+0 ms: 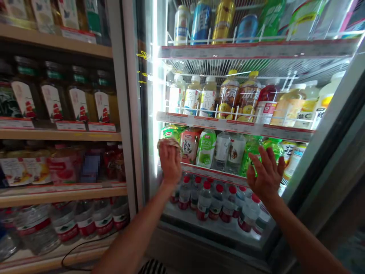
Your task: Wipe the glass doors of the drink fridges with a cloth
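My left hand point(170, 164) is raised in front of the lit drinks fridge, its fingers closed on a crumpled tan cloth point(169, 142) that shows above the fingertips. Just behind it stand a red-labelled tea bottle point(188, 146) and a green-labelled bottle point(206, 148). Over on the right, my right hand point(265, 173) is held up with fingers spread and holds nothing. It is in front of green bottles point(251, 146) on the same shelf. Whether either hand touches the fridge cannot be told.
White wire guards and a price rail point(236, 125) run along the fridge shelves. Red-capped water bottles point(204, 201) stand at the bottom. A wooden rack point(57, 135) with bottles is on the left, and a black cable point(74, 249) hangs low there.
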The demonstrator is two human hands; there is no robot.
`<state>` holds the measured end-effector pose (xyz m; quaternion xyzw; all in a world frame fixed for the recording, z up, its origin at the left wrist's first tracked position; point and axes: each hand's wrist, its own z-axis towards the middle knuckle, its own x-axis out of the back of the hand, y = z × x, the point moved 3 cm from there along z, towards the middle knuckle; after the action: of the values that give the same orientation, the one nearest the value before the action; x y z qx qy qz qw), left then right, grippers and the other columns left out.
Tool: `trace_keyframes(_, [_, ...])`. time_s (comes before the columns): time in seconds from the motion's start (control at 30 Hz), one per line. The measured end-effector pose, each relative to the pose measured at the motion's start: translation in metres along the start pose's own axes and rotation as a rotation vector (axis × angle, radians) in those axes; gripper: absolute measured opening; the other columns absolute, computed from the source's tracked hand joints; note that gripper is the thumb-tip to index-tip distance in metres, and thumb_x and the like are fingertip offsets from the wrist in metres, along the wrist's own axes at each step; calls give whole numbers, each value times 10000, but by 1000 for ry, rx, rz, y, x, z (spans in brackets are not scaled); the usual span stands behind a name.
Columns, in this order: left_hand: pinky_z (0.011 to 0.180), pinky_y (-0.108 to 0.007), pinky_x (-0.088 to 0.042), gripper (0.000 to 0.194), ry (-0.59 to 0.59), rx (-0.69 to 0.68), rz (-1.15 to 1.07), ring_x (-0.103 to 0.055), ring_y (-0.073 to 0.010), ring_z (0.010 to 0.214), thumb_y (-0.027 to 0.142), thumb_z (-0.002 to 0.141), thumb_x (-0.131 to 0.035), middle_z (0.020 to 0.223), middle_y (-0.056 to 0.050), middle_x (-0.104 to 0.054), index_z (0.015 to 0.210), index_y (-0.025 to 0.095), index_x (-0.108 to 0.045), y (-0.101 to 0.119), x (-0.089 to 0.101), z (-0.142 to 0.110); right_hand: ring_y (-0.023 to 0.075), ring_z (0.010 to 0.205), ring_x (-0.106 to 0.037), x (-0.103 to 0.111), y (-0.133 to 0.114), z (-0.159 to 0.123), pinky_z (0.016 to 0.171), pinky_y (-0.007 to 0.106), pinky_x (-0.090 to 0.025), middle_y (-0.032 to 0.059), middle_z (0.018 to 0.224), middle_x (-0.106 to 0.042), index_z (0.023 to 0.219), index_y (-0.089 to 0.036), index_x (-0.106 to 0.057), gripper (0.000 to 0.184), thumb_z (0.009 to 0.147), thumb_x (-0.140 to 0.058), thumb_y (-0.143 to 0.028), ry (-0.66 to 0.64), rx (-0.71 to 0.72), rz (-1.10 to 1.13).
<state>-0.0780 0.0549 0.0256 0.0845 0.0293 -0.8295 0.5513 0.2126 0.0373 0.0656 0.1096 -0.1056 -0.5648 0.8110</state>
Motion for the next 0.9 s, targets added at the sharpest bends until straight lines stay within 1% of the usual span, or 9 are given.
trace_keyframes(0.1, [1075,-387,-298,468,-276,-358,-111,-273,-179,1323,176,836,-475,1407,-39,-365,1290,266,-403,47,-11,-13,254,1271,-376,1,0,0,1077,483,-205,71,1363,-436,1232,-244,-482,483,758,-530,-164,5,7,9])
trace_keyframes(0.17, [1070,-388,-308,427,-405,-537,-159,-298,-176,1312,149,835,-459,1361,-38,-433,1247,260,-456,54,-11,-14,250,1273,-374,1,1,0,1078,482,-204,66,1365,-435,1228,-248,-485,471,765,-523,-170,0,3,19])
trace_keyframes(0.23, [1075,-404,-301,438,-348,-424,-127,-247,-187,1334,144,844,-437,1395,-46,-382,1267,256,-436,34,-7,-1,248,1275,-371,1,1,-1,1080,482,-199,64,1362,-438,1219,-247,-491,455,770,-519,-177,-10,-8,28])
trace_keyframes(0.37, [1098,-442,-245,492,16,82,-9,-153,-201,1363,162,865,-395,1477,-69,-194,1345,235,-319,-1,-4,21,243,1278,-368,0,1,-1,1085,480,-188,61,1360,-442,1207,-245,-500,441,773,-510,-171,-11,-31,22])
trace_keyframes(0.43, [1092,-461,-244,479,-26,-27,-45,-178,-220,1356,169,855,-423,1465,-71,-235,1325,234,-354,19,-12,18,241,1280,-364,-1,1,-1,1085,479,-189,59,1362,-439,1209,-248,-498,445,772,-508,-166,-12,-36,26])
trace_keyframes(0.53, [1068,-429,-300,423,-296,-432,-147,-263,-218,1328,169,831,-469,1375,-61,-410,1248,234,-453,61,-21,6,238,1288,-353,0,1,-2,1086,481,-187,52,1371,-428,1226,-258,-482,460,775,-503,-170,-19,-42,36])
trace_keyframes(0.6, [1056,-412,-322,405,-354,-539,-166,-291,-212,1316,171,825,-482,1342,-55,-453,1224,241,-474,65,-19,4,235,1292,-345,0,2,-2,1086,481,-187,47,1378,-419,1244,-266,-466,477,777,-498,-172,-22,-40,36])
trace_keyframes(0.77, [1091,-475,-242,469,-71,-58,-54,-165,-223,1359,140,847,-435,1453,-95,-253,1307,208,-374,3,-9,31,228,1304,-324,-2,4,-4,1088,479,-183,38,1395,-395,1280,-278,-427,515,778,-482,-174,-19,-22,32])
trace_keyframes(0.9, [1096,-481,-218,451,-72,-30,-55,-163,-225,1360,159,847,-441,1457,-94,-246,1293,202,-393,26,-16,21,222,1306,-322,-2,4,-4,1091,471,-187,26,1404,-382,1286,-286,-419,520,781,-471,-176,-17,-26,27])
